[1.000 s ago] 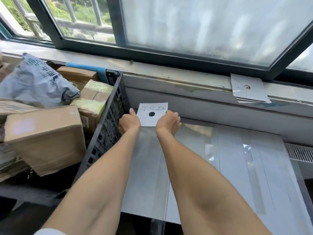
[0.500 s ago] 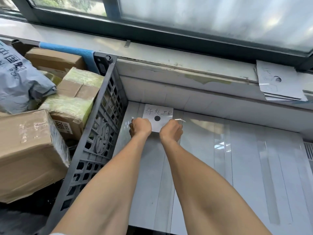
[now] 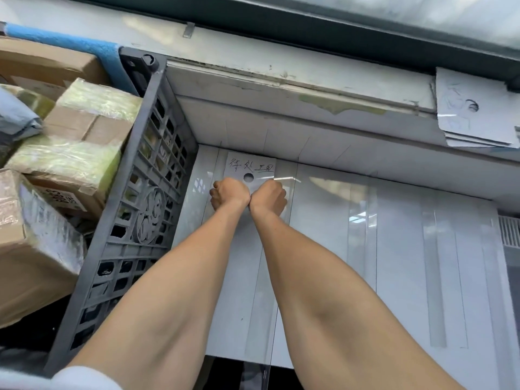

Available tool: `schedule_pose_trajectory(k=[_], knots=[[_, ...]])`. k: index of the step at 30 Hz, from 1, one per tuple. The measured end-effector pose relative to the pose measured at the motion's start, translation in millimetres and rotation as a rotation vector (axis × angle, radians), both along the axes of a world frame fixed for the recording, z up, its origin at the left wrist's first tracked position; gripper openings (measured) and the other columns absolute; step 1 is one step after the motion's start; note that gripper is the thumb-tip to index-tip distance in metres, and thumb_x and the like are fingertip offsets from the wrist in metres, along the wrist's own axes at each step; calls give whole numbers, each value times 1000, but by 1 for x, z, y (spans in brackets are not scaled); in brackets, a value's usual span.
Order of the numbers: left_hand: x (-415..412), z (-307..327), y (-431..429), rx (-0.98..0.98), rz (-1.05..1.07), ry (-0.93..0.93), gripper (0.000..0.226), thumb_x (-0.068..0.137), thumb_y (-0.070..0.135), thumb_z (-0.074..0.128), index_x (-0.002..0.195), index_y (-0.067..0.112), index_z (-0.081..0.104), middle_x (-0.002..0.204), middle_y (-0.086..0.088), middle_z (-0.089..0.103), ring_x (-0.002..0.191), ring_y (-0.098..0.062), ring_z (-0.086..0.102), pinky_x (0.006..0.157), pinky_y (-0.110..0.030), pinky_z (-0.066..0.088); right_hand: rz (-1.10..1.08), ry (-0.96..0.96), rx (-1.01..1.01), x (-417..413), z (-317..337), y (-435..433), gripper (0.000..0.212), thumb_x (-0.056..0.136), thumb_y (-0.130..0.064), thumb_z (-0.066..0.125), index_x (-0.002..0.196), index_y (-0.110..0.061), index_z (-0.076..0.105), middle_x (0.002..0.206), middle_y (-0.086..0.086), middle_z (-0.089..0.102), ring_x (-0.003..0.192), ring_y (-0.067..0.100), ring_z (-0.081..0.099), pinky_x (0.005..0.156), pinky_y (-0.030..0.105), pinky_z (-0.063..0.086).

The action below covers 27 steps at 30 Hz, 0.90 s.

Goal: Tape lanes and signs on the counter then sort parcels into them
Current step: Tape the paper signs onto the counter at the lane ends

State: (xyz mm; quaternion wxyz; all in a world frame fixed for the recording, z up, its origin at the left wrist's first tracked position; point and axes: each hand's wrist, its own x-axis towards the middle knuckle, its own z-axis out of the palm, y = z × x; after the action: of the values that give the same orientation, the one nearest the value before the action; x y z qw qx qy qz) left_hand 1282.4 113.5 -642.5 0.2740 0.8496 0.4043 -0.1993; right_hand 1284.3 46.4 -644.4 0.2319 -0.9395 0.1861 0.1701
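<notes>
A white paper sign [image 3: 253,164] with handwritten characters and a black dot lies at the far end of the leftmost lane on the grey counter [image 3: 394,249]. My left hand [image 3: 229,192] and my right hand [image 3: 268,197] sit knuckle to knuckle over the sign's lower edge, fingers curled down. A strip of clear tape [image 3: 289,180] glints just right of my right hand and seems to run under both hands; its middle is hidden. Long clear tape lines [image 3: 437,263] divide the counter into lanes.
A dark plastic crate [image 3: 135,220] borders the counter on the left, packed with cardboard parcels [image 3: 92,116] and a large brown box [image 3: 31,263]. More paper signs [image 3: 475,114] are stacked on the window sill at the right. A vent grille [image 3: 509,232] lies at the counter's right edge.
The sign came down from the back wall onto the counter's far end. My hands drew together at its lower edge, and my head leaned in closer.
</notes>
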Motion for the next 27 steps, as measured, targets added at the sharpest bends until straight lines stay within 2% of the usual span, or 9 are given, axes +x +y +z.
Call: schedule_pose_trajectory(k=[3,13,20,27], knots=[[2,-3,-1,-4,-23,11,38,96,13,39,127,1,56,140,-18,44,129,-35,41,101,-42,39,1,15,4,2,-3,-2,32,95,2,40,117,-6,62,122,10,60,116,29,55,93,37,46],[6,10,-9,-30,-18,-24,37,95,15,43,127,1,56,136,-19,51,126,-36,46,99,-41,42,-3,-10,38,2,4,-6,32,91,2,40,110,-6,64,116,10,63,109,29,57,90,38,47],[15,56,-28,-28,-55,-156,38,99,21,36,126,2,56,136,-18,51,125,-36,47,97,-41,41,-3,-136,39,12,44,-29,28,90,3,40,104,-5,63,112,13,63,107,32,58,88,40,47],[22,113,-62,-31,-151,-280,42,101,26,33,129,3,54,138,-19,50,127,-37,46,101,-41,39,5,-258,-56,10,89,-76,31,95,5,39,115,-5,60,121,13,61,114,31,54,90,38,44]])
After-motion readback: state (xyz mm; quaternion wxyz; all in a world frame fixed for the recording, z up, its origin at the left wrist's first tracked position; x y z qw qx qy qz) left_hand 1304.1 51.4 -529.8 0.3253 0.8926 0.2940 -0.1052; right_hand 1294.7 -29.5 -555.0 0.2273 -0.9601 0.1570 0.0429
